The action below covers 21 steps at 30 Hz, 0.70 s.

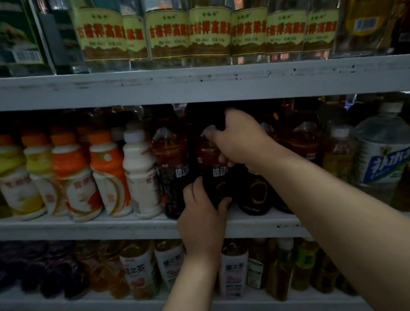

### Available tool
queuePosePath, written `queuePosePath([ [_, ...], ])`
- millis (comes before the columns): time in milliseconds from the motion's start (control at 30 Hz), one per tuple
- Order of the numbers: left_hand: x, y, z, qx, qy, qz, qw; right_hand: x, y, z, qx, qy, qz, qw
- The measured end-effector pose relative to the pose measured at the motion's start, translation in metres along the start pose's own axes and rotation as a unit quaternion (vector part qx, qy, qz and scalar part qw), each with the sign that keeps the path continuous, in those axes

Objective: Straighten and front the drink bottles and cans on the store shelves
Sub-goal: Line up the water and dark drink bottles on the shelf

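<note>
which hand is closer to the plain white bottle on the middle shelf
Left. The left hand grips a dark bottle low, right of the white bottle; the right hand holds its top, farther right.

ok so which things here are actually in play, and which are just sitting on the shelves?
In play: dark-labelled bottle; left hand gripping its lower part; right hand gripping its upper part; middle shelf.

Just sitting: yellow-labelled clear bottles above; orange-capped bottles; white bottle; blue-labelled water bottle; tea bottles below.
</note>
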State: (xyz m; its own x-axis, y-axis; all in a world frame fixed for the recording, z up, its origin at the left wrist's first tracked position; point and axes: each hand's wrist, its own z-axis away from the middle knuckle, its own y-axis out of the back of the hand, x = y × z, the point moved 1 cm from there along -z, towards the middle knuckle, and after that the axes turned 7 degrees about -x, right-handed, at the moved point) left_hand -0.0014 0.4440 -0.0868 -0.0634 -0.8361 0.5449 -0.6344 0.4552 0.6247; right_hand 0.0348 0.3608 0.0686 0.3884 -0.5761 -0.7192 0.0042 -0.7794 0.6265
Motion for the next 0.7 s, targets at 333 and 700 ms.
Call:
queuePosePath([
  [333, -0.003, -0.003, 0.001, -0.092, -0.02, 0.007, 0.996, -0.005, 0.002, 0.004, 0.057, -0.004, 0.103, 0.993],
  [700, -0.007, 0.006, -0.007, -0.128, -0.044, 0.027, 0.99, 0.001, 0.001, 0.006, 0.145, 0.048, 0.118, 0.981],
])
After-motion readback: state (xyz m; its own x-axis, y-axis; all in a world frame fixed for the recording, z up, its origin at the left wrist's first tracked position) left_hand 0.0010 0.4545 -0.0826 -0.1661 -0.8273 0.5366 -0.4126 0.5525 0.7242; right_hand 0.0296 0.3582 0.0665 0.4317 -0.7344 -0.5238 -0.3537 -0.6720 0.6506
